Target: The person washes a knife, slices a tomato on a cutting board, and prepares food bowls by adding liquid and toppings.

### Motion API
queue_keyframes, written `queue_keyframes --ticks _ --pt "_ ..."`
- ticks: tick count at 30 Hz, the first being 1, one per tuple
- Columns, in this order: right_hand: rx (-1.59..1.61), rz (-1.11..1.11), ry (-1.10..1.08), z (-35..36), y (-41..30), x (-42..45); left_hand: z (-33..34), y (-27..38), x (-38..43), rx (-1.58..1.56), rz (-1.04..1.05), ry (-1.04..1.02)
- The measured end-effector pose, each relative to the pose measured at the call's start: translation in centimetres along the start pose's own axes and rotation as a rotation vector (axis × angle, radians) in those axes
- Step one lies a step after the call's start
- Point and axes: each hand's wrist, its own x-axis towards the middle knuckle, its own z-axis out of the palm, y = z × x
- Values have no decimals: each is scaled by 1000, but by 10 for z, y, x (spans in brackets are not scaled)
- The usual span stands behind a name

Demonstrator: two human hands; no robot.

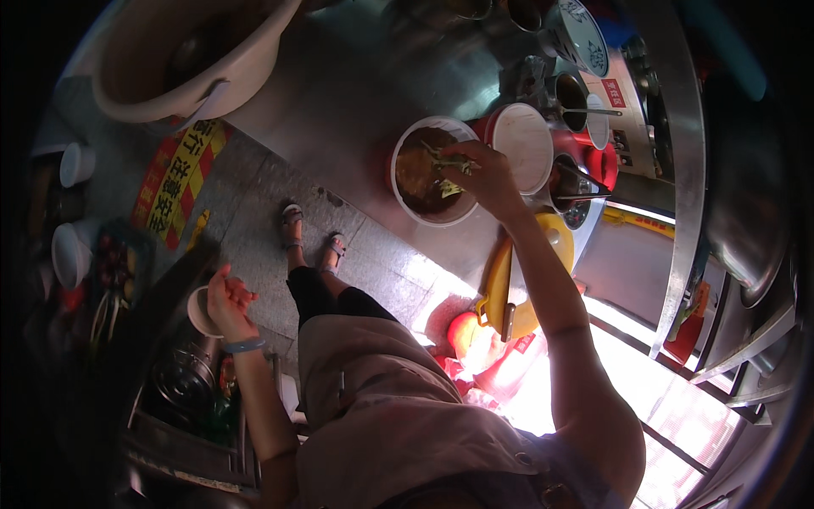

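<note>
My right hand pinches chopped green vegetable pieces over a round tub of brown soup or sauce. Some pale green pieces float in the liquid near its right side. The tub, with a white rim, stands on a stainless steel counter. Just right of it is a red tub with a whitish top. My left hand hangs away from the counter, fingers loosely curled and apart, with nothing in it; a white bowl shows behind it.
A large white bucket stands at the upper left. A knife lies on a round yellow board at the counter's near end. Sauce pots with ladles, a patterned bowl and a metal shelf edge are on the right.
</note>
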Motion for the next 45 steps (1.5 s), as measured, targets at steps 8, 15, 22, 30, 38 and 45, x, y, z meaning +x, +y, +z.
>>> queue_keyframes --ticks 8,15,22,30,38,45 --pt "145 91 9 -2 17 -9 13 7 -8 -16 -21 -59" --pt "11 -57 49 3 12 -7 18 8 -3 16 -17 -95" --pt "-68 -22 147 -14 -3 -8 18 12 1 14 6 -155" --pt "-6 126 256 -47 -34 -6 29 23 12 19 -19 -128" --pt "310 -227 573 -70 -68 114 29 25 28 -23 -63 -76" --pt "-885 -348 874 -88 -28 356 20 30 57 -29 -77 -41"
